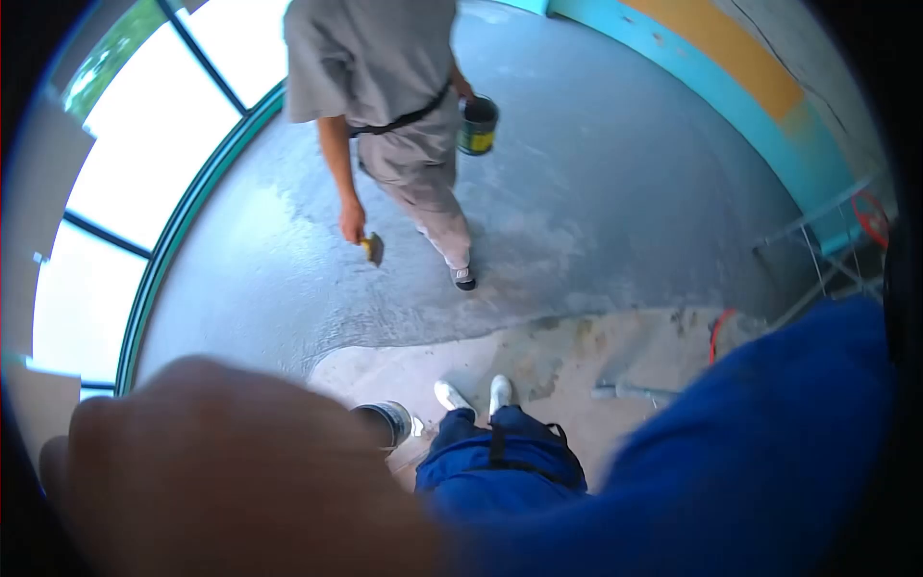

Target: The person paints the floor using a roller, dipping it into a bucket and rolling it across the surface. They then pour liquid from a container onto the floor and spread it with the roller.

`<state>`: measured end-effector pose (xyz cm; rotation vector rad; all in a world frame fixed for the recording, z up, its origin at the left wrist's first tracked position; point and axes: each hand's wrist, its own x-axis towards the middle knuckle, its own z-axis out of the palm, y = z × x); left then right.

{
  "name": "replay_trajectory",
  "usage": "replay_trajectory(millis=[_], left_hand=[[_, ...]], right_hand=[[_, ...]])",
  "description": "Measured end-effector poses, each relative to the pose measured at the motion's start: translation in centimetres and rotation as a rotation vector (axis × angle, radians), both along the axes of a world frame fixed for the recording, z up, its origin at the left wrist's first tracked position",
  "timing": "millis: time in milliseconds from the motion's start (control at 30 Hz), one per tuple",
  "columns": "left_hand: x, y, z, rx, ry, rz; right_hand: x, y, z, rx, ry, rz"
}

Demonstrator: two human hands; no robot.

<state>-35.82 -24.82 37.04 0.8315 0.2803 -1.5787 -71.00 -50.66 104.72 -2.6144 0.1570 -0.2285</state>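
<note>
My right hand (231, 462) fills the lower left, very close to the camera and blurred. Its blue sleeve (731, 433) comes in from the right. The fingers look curled closed, and whatever they may hold is hidden. No part of my left hand shows. Beyond my white shoes (501, 392), a co-worker in grey (385, 67) stands on wet-looking grey floor (596, 192). One hand of the co-worker holds a yellow-handled brush or scraper (372, 249), the other a dark bucket with a yellow label (478, 126).
Beside my feet, partly behind my right hand, is another bucket (388, 421). A metal frame (827, 250) with a red ring stands at the right, near a grey tube (635, 392) on the bare floor. Windows (144, 192) line the left; a turquoise and orange wall (711, 67) curves along the right.
</note>
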Motion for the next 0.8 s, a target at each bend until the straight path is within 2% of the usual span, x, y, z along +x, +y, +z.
replay_trajectory(millis=[67, 100, 167, 200, 267, 333, 400, 433, 467, 500, 567, 633, 700, 733, 767, 800], left_hand=[[1.3, 0.8, -0.4, -0.311, 0.279, -0.089], [2.0, 1.7, 0.1, -0.229, 0.2, -0.058], [2.9, 1.4, 3.3, 0.292, -0.216, 0.138], [2.9, 0.9, 5.2, 0.437, -0.305, 0.17], [3.7, -0.3, 9.3, 0.597, -0.379, 0.181], [5.5, -3.0, 9.1, 0.643, -0.389, 0.184], [7.7, -5.4, 8.2, 0.656, -0.374, 0.193], [8.8, -6.3, 7.5, 0.668, -0.365, 0.202], [10.0, -7.2, 6.6, 0.681, -0.355, 0.212], [4.6, -4.4, 11.6, 0.741, -0.396, 0.254], [5.5, -5.4, 11.3, 0.719, -0.403, 0.219], [5.7, -5.4, 11.2, 0.707, -0.417, 0.23], [7.0, -4.6, 8.8, 0.594, -0.364, 0.116], [7.6, -4.2, 7.8, 0.571, -0.368, 0.089], [6.8, -4.8, 8.5, 0.633, -0.41, 0.204], [7.2, -4.5, 8.7, 0.625, -0.362, 0.221]], right_hand=[[-0.2, -1.3, 0.0, 0.046, 0.003, -0.029], [-0.8, -1.1, 0.0, 0.042, 0.009, -0.043], [-0.6, -0.5, 0.4, 0.039, 0.025, -0.049], [-1.0, -0.4, 0.7, 0.049, 0.044, -0.065], [-2.0, -1.4, 2.4, 0.091, 0.129, -0.115], [-3.1, -2.0, 2.2, 0.053, 0.243, -0.188], [-4.8, -3.2, 2.0, -0.024, 0.244, -0.171], [-5.6, -3.6, 2.5, -0.051, 0.179, -0.271], [-11.1, -1.5, 4.5, -0.108, 0.053, -0.396], [-16.5, 0.5, 6.8, -0.155, -0.075, -0.522], [-20.4, 2.2, 9.8, -0.265, -0.166, -0.469], [-21.8, 6.2, 10.5, -0.537, -0.586, -0.452], [-21.9, 9.4, 10.9, -0.817, -0.921, -0.451], [-21.2, 9.8, 10.8, -0.864, -0.933, -0.397], [-20.5, 10.1, 10.7, -0.901, -0.928, -0.341], [-19.7, 9.6, 10.5, -0.897, -0.889, -0.283]])
